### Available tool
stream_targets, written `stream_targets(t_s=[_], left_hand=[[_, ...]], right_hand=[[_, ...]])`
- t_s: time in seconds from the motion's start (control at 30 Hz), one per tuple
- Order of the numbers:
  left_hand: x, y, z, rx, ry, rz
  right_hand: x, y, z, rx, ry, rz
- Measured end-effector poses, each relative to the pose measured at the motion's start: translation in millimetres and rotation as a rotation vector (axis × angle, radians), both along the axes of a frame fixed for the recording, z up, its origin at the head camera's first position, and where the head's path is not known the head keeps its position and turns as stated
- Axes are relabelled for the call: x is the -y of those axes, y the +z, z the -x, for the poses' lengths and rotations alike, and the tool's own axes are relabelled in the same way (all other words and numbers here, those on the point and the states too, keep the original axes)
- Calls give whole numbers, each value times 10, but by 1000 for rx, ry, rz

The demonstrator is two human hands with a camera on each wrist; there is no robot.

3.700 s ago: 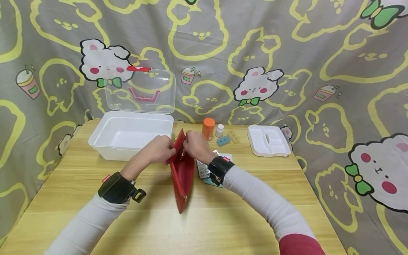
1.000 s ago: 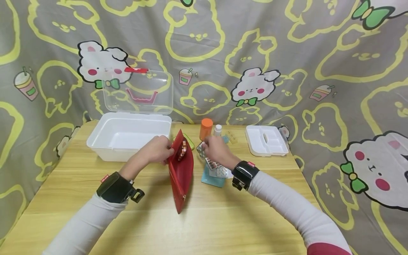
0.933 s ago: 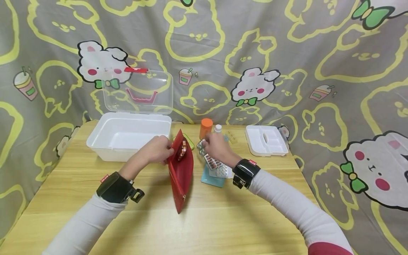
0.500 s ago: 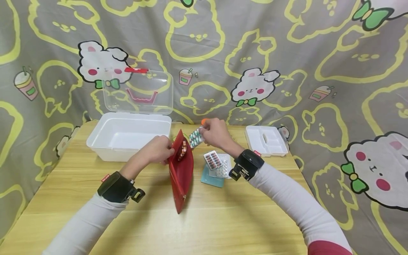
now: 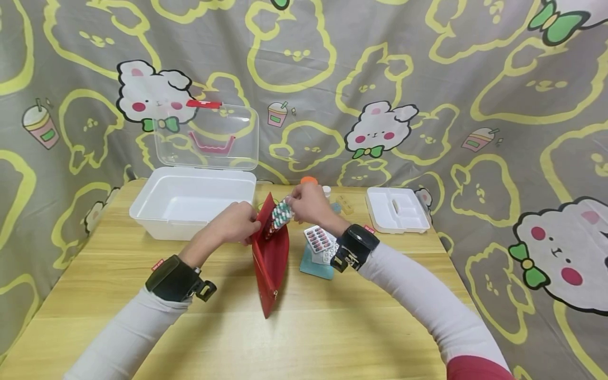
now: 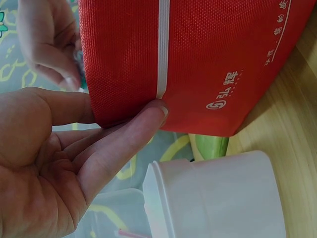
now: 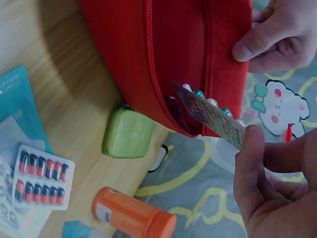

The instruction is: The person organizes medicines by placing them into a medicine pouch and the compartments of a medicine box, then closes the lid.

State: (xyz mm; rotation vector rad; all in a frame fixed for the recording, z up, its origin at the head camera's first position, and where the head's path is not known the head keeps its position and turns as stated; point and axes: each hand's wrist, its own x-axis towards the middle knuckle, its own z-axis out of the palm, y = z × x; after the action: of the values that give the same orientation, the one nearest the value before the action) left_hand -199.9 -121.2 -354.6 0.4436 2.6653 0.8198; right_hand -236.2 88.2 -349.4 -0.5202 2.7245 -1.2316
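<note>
My left hand (image 5: 237,222) pinches the upper edge of a red zip pouch (image 5: 274,264), which stands with its mouth spread wide. In the left wrist view the thumb and fingers lie on either side of the pouch's edge. My right hand (image 5: 311,203) pinches a blister pack of green and white capsules (image 5: 281,212). The right wrist view has the pack's foil back (image 7: 213,118) tilted, its far end inside the pouch mouth. Beside the pouch lie a blister pack of red and black capsules (image 5: 318,239), another blister pack (image 5: 328,257) and a teal packet (image 5: 315,271).
A white box (image 5: 157,224) with its clear lid raised stands at the back left. Behind my right hand are an orange bottle (image 7: 131,213), a small white bottle (image 5: 326,190) and a yellow pill case (image 5: 347,205). A green case (image 7: 129,134) sits near the pouch; a white divided tray (image 5: 398,210) lies right.
My right hand has moved left from above the loose packs, carrying the green and white blister pack into the pouch mouth. My left hand still holds the pouch in place.
</note>
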Motion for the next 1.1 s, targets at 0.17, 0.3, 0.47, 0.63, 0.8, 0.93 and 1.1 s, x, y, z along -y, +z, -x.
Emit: stream_targets(t_s=[0.17, 0.3, 0.47, 0.63, 0.8, 0.93, 1.1], left_hand=[[3, 0, -3, 2, 0, -1], [7, 3, 1, 3, 1, -2], [9, 12, 8, -5, -1, -1], [-3, 13, 5, -8, 1, 7], [-12, 21, 9, -21, -7, 12], [-16, 29, 6, -20, -9, 14], [-15, 26, 6, -7, -5, 12]], right_hand=[[78, -74, 46, 92, -17, -7], [144, -82, 66, 133, -20, -43], [239, -79, 72, 179, -23, -111], [333, -120, 49, 190, -34, -113], [409, -196, 43, 138, -27, -128], [445, -267, 47, 62, -31, -198], [466, -329, 43, 66, -34, -208]])
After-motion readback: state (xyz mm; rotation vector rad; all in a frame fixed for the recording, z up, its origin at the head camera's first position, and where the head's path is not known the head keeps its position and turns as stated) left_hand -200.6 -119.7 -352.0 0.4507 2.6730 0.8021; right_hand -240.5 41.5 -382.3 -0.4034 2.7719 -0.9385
